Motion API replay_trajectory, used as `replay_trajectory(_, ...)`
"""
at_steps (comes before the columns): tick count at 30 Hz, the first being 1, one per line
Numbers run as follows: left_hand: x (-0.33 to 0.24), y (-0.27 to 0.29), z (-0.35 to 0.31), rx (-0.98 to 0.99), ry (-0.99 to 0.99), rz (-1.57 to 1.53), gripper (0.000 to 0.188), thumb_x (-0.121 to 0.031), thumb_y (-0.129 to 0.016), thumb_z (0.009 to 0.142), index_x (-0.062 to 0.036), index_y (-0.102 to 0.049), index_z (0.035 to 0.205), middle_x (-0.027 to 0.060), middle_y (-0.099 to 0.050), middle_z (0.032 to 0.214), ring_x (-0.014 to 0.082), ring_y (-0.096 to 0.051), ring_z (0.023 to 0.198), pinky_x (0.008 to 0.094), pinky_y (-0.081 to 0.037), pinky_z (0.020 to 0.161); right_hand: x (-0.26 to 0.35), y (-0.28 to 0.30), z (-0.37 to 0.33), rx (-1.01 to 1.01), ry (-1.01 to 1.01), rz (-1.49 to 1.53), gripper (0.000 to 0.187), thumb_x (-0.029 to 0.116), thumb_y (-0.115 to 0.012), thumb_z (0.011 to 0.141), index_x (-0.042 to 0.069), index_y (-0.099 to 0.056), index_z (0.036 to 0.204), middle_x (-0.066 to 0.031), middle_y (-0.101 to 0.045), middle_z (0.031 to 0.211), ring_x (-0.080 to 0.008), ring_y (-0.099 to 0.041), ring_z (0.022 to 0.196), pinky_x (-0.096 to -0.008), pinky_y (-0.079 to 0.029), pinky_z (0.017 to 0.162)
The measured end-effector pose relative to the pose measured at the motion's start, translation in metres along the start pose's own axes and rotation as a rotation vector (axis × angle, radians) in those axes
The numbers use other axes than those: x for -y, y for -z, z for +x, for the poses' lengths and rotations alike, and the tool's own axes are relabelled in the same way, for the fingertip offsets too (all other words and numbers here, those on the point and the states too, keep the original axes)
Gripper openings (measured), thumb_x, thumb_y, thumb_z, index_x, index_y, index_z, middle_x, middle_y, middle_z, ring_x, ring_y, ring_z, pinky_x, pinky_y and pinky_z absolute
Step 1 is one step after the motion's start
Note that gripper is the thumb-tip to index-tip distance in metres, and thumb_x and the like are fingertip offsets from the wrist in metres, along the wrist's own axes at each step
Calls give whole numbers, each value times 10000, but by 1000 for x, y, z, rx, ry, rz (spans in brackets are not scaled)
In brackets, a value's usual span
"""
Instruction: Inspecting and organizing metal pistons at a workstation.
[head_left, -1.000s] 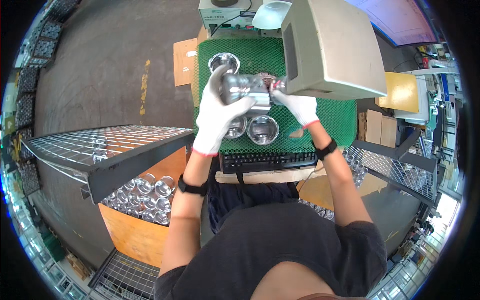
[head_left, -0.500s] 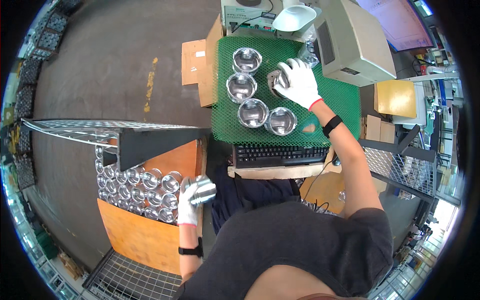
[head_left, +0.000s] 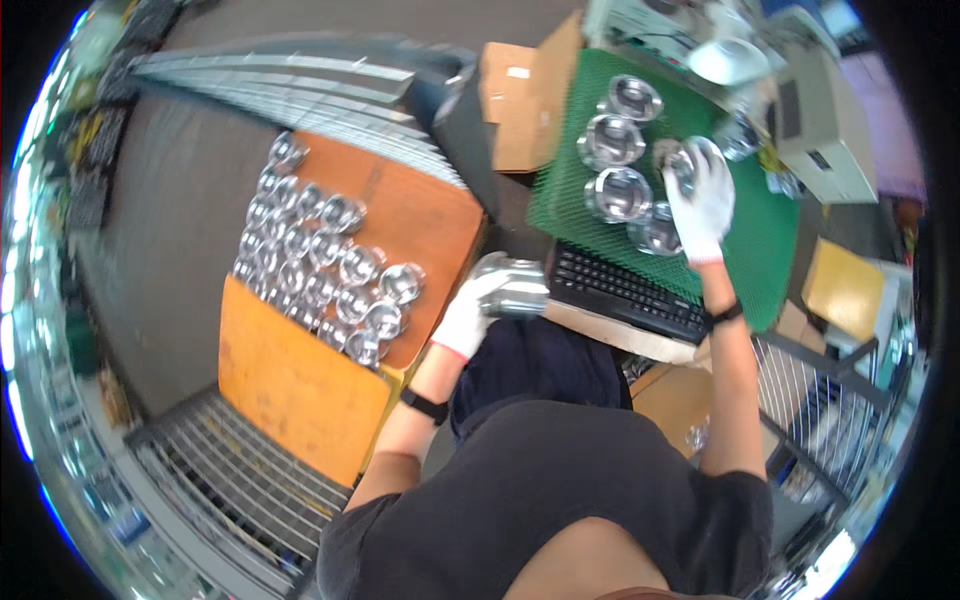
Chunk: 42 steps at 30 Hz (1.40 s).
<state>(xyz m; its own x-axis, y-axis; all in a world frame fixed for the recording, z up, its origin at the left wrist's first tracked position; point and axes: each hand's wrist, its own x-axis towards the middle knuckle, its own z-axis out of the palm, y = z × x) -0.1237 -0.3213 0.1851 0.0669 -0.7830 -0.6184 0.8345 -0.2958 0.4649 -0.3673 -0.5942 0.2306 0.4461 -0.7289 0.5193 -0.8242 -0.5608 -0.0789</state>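
Note:
My left hand (head_left: 466, 318), in a white glove, grips a shiny metal piston (head_left: 520, 288) lying on its side in the air, just left of the keyboard. My right hand (head_left: 708, 205), also gloved, is closed around another piston (head_left: 682, 172) over the green mesh mat (head_left: 765, 240); its fingers partly cover it. Beside that hand, several pistons (head_left: 619, 194) stand on the mat's left part with their hollow ends up. More pistons (head_left: 325, 247) stand in rows on an orange-brown board (head_left: 430, 215) to the left.
A black keyboard (head_left: 625, 290) lies along the mat's near edge. A dark rack panel (head_left: 465, 140) rises between the board and the mat. Cardboard (head_left: 530, 105) leans at the mat's far left. A beige box-shaped device (head_left: 830, 125) and a white lamp (head_left: 728, 62) stand at the back right.
My left hand has lifted its piston away from the board, rightward toward the keyboard. My head has turned, so the whole scene appears rotated and shifted. The right hand still holds its piston over the mat.

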Motion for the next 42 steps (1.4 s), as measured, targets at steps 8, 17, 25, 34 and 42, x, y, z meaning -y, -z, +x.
replay_trajectory(8,60,-21,4,253,245,-234,445,-216,-617,920,-61,-522,1325,139,-625,1263,258,-643,1127,435,-538,953,57,51,-177,1042,-899,1511,506,168,-670,908,27,-520,1371,-53,-618,1240,-141,-572,1114,-304,-478,945)
replay_trajectory(17,134,-37,48,286,497,-484,868,-707,-318,951,-5,-357,1461,251,-437,1447,420,-480,1276,496,-382,1093,40,14,-186,742,-1085,1393,218,174,-653,879,41,-644,1051,-45,-668,832,-131,-628,625,-259,-496,518)
replay_trajectory(25,132,-63,104,182,349,-310,769,-642,-328,988,-54,-317,1483,222,-416,1463,414,-483,1279,537,-435,1055,53,-24,-172,766,-1212,1151,330,187,-574,915,-5,-636,1175,-73,-705,919,-163,-652,678,-319,-540,630)
replay_trajectory(34,89,-33,113,191,473,-16,713,-671,-347,973,-139,-444,1437,142,-527,1377,292,-521,1159,469,-420,1023,71,42,-85,525,-141,13,778,486,-685,801,51,-479,1412,-217,-647,950,-360,-605,946,-474,-419,970)
replay_trajectory(42,73,-22,121,230,517,-11,574,-573,-417,995,-81,-534,1267,125,-601,1135,238,-581,935,381,-526,834,78,12,-72,680,-354,-26,796,537,-700,741,211,-487,1435,-255,-600,1038,-391,-599,974,-509,-430,941)
